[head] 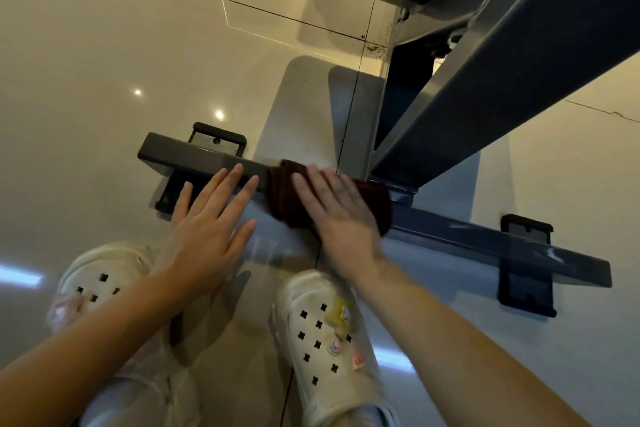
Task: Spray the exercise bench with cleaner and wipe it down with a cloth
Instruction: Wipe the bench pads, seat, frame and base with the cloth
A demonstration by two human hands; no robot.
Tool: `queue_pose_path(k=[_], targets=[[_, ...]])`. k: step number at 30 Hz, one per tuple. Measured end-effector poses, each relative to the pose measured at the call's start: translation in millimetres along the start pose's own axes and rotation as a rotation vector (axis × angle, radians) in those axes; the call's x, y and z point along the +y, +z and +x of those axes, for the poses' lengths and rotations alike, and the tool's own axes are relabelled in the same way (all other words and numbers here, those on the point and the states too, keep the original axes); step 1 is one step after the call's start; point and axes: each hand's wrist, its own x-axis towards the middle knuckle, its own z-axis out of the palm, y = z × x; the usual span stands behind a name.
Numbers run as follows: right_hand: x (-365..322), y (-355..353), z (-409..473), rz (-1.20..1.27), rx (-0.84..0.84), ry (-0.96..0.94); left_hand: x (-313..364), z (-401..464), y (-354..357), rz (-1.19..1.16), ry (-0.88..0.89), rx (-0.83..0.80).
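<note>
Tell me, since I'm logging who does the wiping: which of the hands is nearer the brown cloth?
Right. The right hand presses flat on the brown cloth draped over the bench's floor bar. The left hand rests on the bar beside it, not touching the cloth.

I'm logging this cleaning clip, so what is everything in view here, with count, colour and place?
cloth: one, dark brown, draped over the base crossbar near its middle
base crossbar: one, dark grey, lying across the floor
sloping frame beam: one, dark grey, rising from the crossbar to upper right
rubber feet: two pairs of black pads, under each crossbar end
floor tiles: glossy cream, all around
clogs: two, white, bottom centre, right one with charms
left hand: flat, fingers on the crossbar's left part
right hand: flat, pressing the cloth
</note>
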Motion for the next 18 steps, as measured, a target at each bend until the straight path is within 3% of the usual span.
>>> queue_pose_path(k=[2, 6, 10, 14, 18], targets=[[-15, 0, 17, -0.003, -0.097, 0.002, 4, 2, -1, 0.001, 0.014, -0.015], [13, 0, 3, -0.001, -0.028, -0.074, 13, 11, -3, 0.076, 0.124, -0.039], [61, 2, -47, -0.099, -0.034, 0.019, 34, 26, -7, 0.257, 0.310, -0.173], [97, -8, -83, -0.166, -0.067, 0.097, 65, 44, -12, 0.387, 0.329, -0.242], [91, -17, -81, -0.170, -0.003, 0.123, 76, 49, -15, 0.272, 0.357, -0.111]])
